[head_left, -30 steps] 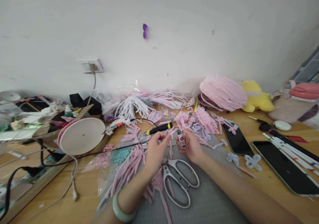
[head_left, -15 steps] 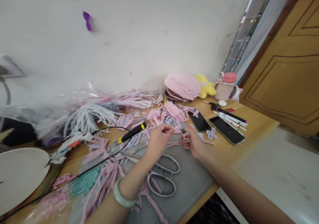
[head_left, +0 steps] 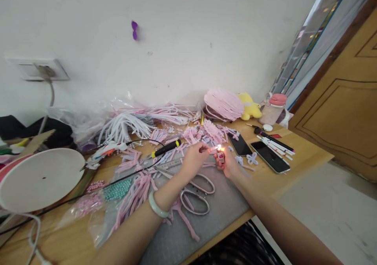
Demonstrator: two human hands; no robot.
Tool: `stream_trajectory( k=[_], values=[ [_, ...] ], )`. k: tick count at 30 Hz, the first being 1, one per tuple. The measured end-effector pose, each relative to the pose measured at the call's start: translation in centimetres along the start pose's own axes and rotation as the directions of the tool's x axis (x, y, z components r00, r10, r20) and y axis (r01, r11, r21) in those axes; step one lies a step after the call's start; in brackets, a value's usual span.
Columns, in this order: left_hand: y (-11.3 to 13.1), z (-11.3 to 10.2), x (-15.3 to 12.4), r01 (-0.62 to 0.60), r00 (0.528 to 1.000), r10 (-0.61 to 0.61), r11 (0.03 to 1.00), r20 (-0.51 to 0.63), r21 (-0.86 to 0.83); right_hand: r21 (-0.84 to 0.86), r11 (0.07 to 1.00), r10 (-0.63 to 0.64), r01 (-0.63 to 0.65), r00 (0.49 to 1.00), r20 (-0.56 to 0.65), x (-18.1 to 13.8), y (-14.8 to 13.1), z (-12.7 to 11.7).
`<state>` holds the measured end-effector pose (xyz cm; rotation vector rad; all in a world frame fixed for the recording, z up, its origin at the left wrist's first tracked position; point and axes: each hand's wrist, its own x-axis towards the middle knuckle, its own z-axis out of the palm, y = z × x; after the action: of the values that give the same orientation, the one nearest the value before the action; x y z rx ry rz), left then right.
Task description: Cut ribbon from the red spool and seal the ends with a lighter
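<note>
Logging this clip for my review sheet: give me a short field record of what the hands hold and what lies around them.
Left hand: pinches a pink fuzzy strip, tip at the flame
Right hand: grips a lit lighter
Under the hands: scissors on a grey mat
Right of the hands: dark phone, markers
Left of the hands: glue gun

Here's a home craft corner: a wooden desk (head_left: 306, 155) buried in pink pipe cleaners (head_left: 138, 186), glue gun (head_left: 106, 152) at ten o'clock, scissors (head_left: 197, 194) dead ahead. A yellow plush toy (head_left: 250, 106) sits at one o'clock, and a panelled wooden door (head_left: 347, 100) stands at three.
</note>
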<state>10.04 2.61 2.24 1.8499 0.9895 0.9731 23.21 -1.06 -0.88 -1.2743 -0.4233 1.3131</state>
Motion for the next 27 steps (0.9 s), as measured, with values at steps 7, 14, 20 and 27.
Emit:
stream_trajectory(
  k=[7, 14, 20, 27],
  values=[
    [-0.52, 0.32, 0.04, 0.004, 1.0, -0.004, 1.0, -0.014, 0.001, 0.084, 0.996, -0.005, 0.002, 0.999, 0.039, -0.38, -0.02, -0.24],
    [-0.08, 0.24, -0.02, 0.03, 1.0, -0.03, 0.999, -0.004, 0.039, 0.08, 0.996, 0.037, -0.044, 0.996, 0.082, -0.5, -0.17, -0.31],
    [-0.1, 0.25, -0.04, 0.045, 0.999, -0.046, 0.999, 0.026, 0.014, 0.095, 0.995, 0.024, -0.032, 0.997, 0.079, -0.51, -0.13, -0.43],
    [-0.3, 0.52, 0.09, 0.05, 0.998, -0.05, 0.999, 0.04, -0.012, 0.089, 0.995, 0.042, -0.053, 0.992, 0.121, -0.39, -0.11, -0.54]
  ],
)
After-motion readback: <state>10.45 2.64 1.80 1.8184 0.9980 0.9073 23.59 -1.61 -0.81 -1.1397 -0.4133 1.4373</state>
